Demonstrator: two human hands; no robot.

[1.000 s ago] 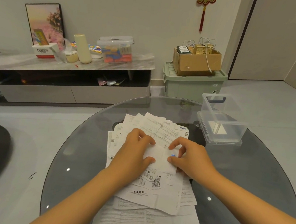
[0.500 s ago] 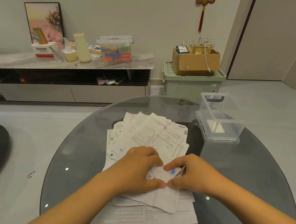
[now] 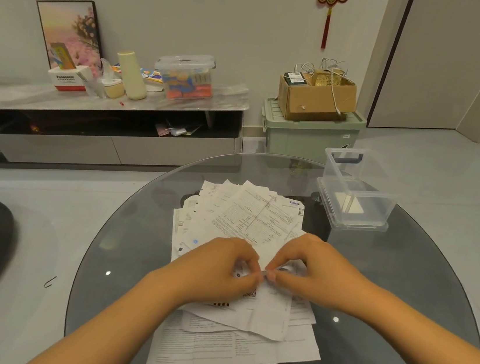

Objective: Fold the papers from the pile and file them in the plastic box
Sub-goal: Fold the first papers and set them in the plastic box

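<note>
Both hands, left hand (image 3: 214,273) and right hand (image 3: 315,275), pinch 1 small folded paper (image 3: 263,273) between fingertips. Beneath them lies the big pile (image 3: 227,342), unfiled. Beyond the right hand, the plastic box (image 3: 356,194) looks nearly empty; most work remains.

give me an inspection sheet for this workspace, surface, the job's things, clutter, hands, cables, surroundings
Surface: round glass table, smooth and reflective.
Job's things: paper pile fanned out at the table's middle; small folded paper pinched above it; clear plastic box at the far right edge, open, its contents unclear.
Clutter: nothing seen on the table.
Hands: left hand and right hand, fingertips meeting on the folded paper.
Cables: white cords in the cardboard box.
Surroundings: green storage bin, low console.
</note>
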